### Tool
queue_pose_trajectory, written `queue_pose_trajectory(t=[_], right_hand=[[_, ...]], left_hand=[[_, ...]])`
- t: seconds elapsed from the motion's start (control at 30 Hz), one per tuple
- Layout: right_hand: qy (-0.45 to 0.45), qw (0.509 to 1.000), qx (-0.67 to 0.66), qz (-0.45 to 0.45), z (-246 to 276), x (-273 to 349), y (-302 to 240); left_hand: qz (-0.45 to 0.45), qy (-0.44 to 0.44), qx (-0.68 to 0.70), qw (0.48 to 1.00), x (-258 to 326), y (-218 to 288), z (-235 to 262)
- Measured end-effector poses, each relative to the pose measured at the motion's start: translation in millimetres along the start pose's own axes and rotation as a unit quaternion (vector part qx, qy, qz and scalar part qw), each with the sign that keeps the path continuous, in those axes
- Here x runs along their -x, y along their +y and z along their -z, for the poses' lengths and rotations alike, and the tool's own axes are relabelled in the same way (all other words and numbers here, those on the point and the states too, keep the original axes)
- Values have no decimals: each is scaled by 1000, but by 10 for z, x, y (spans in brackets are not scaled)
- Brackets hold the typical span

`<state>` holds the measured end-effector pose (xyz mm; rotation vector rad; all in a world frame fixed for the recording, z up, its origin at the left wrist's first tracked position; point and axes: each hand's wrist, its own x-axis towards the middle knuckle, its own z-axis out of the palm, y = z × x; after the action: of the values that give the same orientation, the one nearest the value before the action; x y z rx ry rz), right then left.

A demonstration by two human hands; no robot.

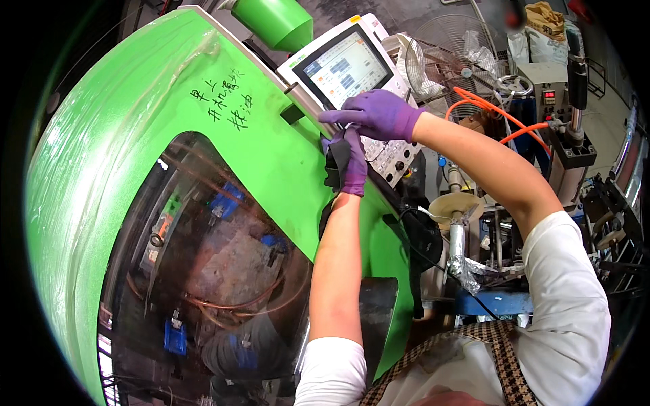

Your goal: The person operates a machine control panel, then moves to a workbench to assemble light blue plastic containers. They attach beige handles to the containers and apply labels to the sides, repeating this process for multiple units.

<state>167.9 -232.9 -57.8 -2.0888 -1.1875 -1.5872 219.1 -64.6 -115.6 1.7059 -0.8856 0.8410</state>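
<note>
1. In front of the control panel (pixel 389 150), near the middle of the view, the left hand (pixel 353 169), in a purple glove, holds a black piece (pixel 336 166), its fingers closed around it.
2. The black piece lies on the left side of that hand, partly hidden by the fingers. Its long axis runs mostly up and down the view, with the upper end leaning right toward the screen side and the lower end toward the left wrist. Its exact kind is unclear.
3. The right hand (pixel 380 114), gloved in purple too, reaches in from the right just above the left one. Its fingers are stretched out and point left; whether the fingertips pinch anything cannot be told.
4. The lit touchscreen (pixel 347 65) stands tilted just above the right hand.
5. To the left spreads the green machine housing (pixel 271 152), with black handwriting on it and a dark window (pixel 227 271) below.
6. Beyond the panel are a green hopper (pixel 277 26), a wire-caged fan (pixel 443 40) and orange hoses (pixel 504 120).
</note>
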Motion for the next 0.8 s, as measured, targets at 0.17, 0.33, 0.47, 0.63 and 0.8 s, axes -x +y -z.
queue_pose_trajectory(t=[0.17,0.33,0.47,0.63,0.8], right_hand=[[75,983,42,163,-219,13,184],[62,985,-36,156,-388,-41,382],[56,991,-20,124,-472,17,515],[31,993,10,118,-569,10,410],[241,946,-142,-160,-662,342,839]], left_hand=[[-12,55,31,998,66,46,-51],[5,-20,-94,995,17,3,74],[-63,-54,-234,969,50,368,83],[-53,-29,-179,982,97,190,161],[36,-6,-42,998,56,410,-12]])
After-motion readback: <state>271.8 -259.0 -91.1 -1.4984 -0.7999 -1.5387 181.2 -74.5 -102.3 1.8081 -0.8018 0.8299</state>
